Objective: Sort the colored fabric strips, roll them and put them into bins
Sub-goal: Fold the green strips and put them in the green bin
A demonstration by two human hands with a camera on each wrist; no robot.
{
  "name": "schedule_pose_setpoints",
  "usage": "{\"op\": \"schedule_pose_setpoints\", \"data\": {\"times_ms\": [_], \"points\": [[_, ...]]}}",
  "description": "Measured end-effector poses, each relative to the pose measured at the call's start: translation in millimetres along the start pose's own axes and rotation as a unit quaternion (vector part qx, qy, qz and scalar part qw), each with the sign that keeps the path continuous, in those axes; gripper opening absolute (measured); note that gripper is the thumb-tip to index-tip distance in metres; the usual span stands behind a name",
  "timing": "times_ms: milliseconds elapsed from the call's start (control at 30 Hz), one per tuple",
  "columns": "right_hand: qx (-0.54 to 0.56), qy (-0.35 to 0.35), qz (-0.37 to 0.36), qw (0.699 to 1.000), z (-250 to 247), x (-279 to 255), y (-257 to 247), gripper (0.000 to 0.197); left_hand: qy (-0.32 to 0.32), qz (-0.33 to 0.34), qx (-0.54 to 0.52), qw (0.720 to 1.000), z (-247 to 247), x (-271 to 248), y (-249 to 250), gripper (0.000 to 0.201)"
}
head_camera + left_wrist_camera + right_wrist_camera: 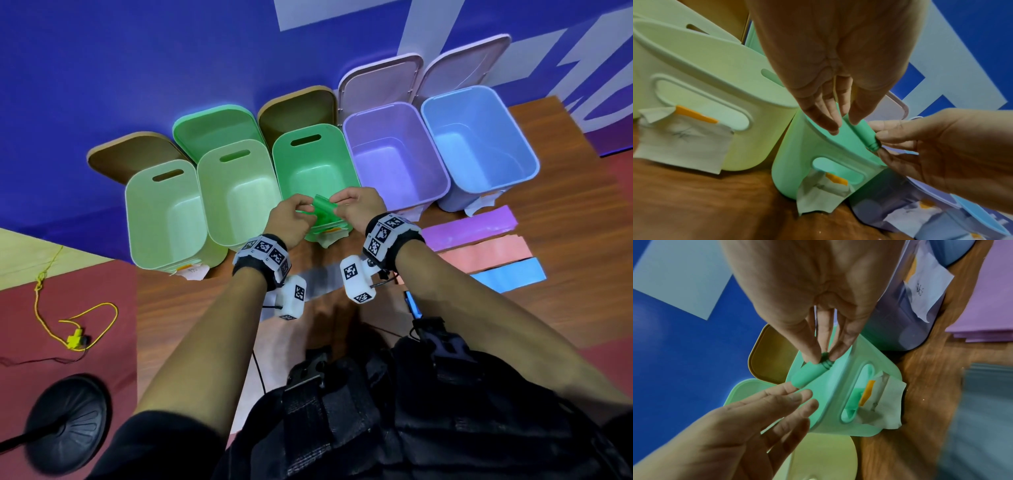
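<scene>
No readable text anywhere in these views.

Paper slips (682, 138) hang from orange clips on the front of each bin; the slip on the pale green bin (701, 78) carries a handwritten scrawl too blurred to read, as does the slip (925, 287) on the purple bin to its right. The wrist bands (263, 250) bear black-and-white square marker codes, patterns rather than letters. The blue wall (137, 68) behind the bins shows large pale shapes, cut off and unreadable.
</scene>
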State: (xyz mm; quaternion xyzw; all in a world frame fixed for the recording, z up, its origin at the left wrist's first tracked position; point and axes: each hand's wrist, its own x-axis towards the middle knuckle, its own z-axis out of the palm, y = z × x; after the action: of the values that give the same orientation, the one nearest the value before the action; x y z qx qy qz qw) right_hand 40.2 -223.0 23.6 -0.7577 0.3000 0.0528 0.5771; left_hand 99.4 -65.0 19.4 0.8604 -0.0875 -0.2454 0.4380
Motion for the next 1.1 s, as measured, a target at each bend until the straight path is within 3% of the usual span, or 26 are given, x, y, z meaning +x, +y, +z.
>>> {"op": "schedule_pose_setpoints", "data": {"times_ms": [133,400,1100], "points": [[-0.029,-0.008,0.009,1.000,8.5,10.4,2.3,0.039,0.013,-0.022,0.067,0.997,-0.9,4.0,-7.7,0.026],[-0.056,-0.025,-0.012,0.998,10.2,14.1,3.9,0.045,0.016,-0.027,0.137,0.990,-2.1,1.6,-14.8,0.023],[0.026,-0.035,-0.041,0.998,14.0,-27.9,6.3,0.021,0.031,-0.006,0.126,0.992,-17.4,-44.3,-19.0,0.020]]}}
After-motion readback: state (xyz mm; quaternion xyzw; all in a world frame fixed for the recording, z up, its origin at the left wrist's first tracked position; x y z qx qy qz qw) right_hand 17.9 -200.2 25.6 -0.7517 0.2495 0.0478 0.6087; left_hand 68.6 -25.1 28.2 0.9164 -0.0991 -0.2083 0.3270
